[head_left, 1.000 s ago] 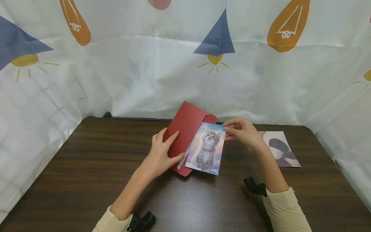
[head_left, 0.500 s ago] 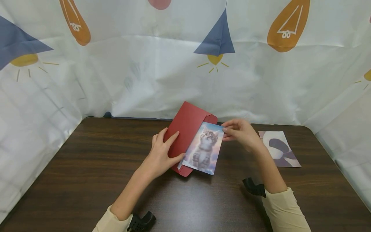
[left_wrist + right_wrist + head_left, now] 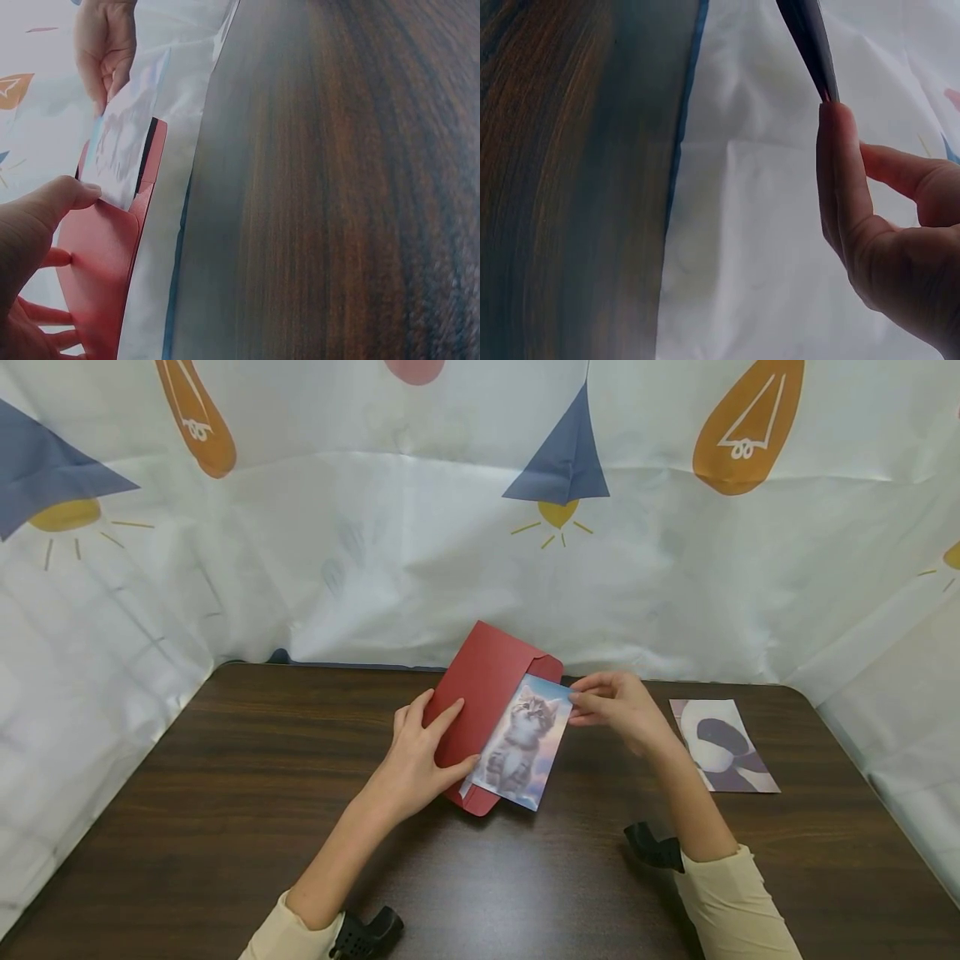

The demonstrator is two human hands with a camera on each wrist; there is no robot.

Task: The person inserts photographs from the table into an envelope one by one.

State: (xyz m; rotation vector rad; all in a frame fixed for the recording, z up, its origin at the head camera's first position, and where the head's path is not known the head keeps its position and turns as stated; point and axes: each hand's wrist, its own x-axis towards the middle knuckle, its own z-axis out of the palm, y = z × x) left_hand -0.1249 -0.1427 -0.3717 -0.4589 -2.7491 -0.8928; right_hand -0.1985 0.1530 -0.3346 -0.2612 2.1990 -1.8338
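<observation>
Left hand point(image 3: 408, 766): spread fingers grip red paper envelope point(image 3: 483, 681), mid-frame.
Right hand point(image 3: 621, 708): fingertips pinch blue-pink rectangular paper kitten card point(image 3: 521, 747).
Card step: probably insertion; next likely needs edges aligned.

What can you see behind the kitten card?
Past the top and bottom of the kitten card, parts of the red envelope show; the card covers the stretch between, which cannot be seen.

In the head view, the left hand point(image 3: 412, 768) is covering part of the red envelope point(image 3: 480, 689), while the bottom edge is cutting off the left sleeve point(image 3: 288, 935) and right sleeve point(image 3: 735, 906). The kitten card point(image 3: 124, 146) is looking blurred and washed out in the left wrist view.
</observation>
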